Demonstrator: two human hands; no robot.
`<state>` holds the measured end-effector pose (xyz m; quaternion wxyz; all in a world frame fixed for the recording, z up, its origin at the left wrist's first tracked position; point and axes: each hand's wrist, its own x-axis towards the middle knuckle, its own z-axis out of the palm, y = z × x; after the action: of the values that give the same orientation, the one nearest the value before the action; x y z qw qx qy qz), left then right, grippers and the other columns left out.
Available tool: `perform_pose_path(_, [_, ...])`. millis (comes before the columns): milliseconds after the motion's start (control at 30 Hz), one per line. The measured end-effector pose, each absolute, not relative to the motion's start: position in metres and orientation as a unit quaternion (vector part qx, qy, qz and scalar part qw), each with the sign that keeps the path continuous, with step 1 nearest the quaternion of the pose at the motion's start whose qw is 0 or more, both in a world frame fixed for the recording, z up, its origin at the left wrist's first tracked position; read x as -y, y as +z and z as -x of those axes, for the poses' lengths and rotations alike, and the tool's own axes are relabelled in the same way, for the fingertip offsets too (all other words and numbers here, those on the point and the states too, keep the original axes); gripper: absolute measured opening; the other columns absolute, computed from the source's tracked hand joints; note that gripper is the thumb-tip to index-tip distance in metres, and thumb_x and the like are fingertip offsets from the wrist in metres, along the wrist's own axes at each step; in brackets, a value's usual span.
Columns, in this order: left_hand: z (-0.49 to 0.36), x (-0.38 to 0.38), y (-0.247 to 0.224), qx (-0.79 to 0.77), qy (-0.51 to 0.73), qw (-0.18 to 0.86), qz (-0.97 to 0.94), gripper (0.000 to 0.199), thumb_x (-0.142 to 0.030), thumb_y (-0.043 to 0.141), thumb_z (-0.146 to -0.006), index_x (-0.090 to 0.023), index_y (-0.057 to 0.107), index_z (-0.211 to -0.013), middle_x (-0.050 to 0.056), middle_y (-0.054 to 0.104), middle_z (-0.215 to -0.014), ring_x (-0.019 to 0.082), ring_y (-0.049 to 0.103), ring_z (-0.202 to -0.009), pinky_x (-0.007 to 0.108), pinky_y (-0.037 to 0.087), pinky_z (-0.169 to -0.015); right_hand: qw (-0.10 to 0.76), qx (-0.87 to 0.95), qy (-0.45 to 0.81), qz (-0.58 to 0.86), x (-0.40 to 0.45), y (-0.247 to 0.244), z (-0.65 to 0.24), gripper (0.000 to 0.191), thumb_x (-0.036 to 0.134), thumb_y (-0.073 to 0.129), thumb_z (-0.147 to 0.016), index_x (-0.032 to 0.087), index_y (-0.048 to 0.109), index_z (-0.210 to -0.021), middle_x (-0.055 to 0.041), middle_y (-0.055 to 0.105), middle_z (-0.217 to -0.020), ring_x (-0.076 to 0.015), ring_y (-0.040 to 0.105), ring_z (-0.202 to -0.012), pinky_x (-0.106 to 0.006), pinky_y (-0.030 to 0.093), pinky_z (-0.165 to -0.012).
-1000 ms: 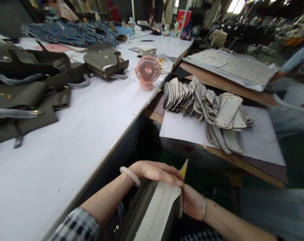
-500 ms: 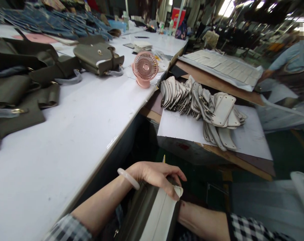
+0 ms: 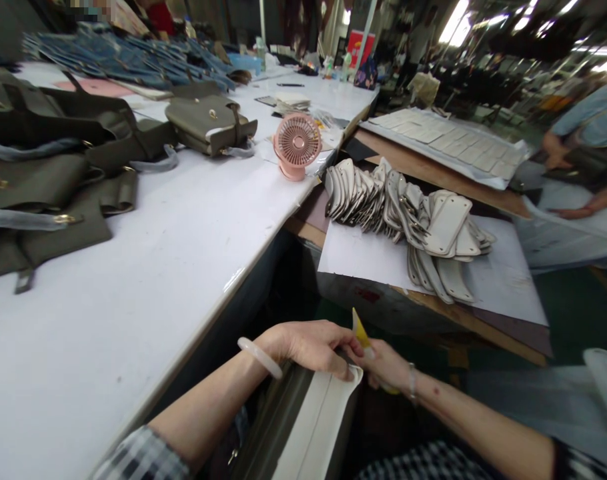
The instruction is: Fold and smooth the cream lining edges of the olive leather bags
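My left hand (image 3: 316, 348) grips the far end of a dark olive bag (image 3: 273, 413) with a pale strip (image 3: 316, 420) along its top; thumb and fingers press on the strip's rounded end. A pale bangle circles the left wrist. Just right of that end, my right hand (image 3: 386, 365) is closed around a yellow tool (image 3: 361, 331) with a pale pointed tip that sticks up above the fingers. The two hands almost meet at the bag's corner. The bag's lower part is hidden in shadow.
On the white table (image 3: 183, 267) at the left lie olive bags (image 3: 48, 180), blue denim-like pieces (image 3: 118, 57) and a pink fan (image 3: 297, 143). Pale curved pieces (image 3: 403, 207) are heaped on a lower board at the right. Another person's hand (image 3: 556, 153) shows at the far right.
My right hand has come up from behind the bag's end into view, with the yellow tool now showing more. My left hand stays on the bag. The view has shifted slightly.
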<state>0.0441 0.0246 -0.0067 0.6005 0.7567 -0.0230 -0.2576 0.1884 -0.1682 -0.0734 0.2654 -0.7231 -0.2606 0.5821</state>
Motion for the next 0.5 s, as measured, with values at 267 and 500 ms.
perform_pose_path(267, [-0.047, -0.022, -0.010, -0.002, -0.276, 0.648, -0.710, 0.080, -0.030, 0.069, -0.074, -0.003, 0.040, -0.144, 0.019, 0.067, -0.126, 0.032, 0.066, -0.109, 0.036, 0.052, -0.085, 0.065, 0.357, 0.621, 0.695, 0.193, 0.013, -0.241, 0.059, 0.070, 0.044, -0.091, 0.014, 0.060, -0.093, -0.0012, 0.061, -0.064, -0.0105, 0.055, -0.040, -0.017, 0.037, -0.032])
perform_pose_path(500, [-0.046, -0.025, -0.005, -0.048, -0.275, 0.619, -0.734, 0.099, -0.034, 0.073, -0.071, -0.004, 0.026, -0.153, 0.020, 0.061, -0.136, 0.032, 0.062, -0.118, 0.037, 0.049, -0.094, 0.021, 0.536, 0.497, 0.682, 0.151, 0.025, -0.208, 0.057, 0.064, 0.042, -0.095, 0.015, 0.053, -0.067, 0.0021, 0.047, -0.055, -0.0073, 0.047, -0.047, -0.017, 0.028, -0.041])
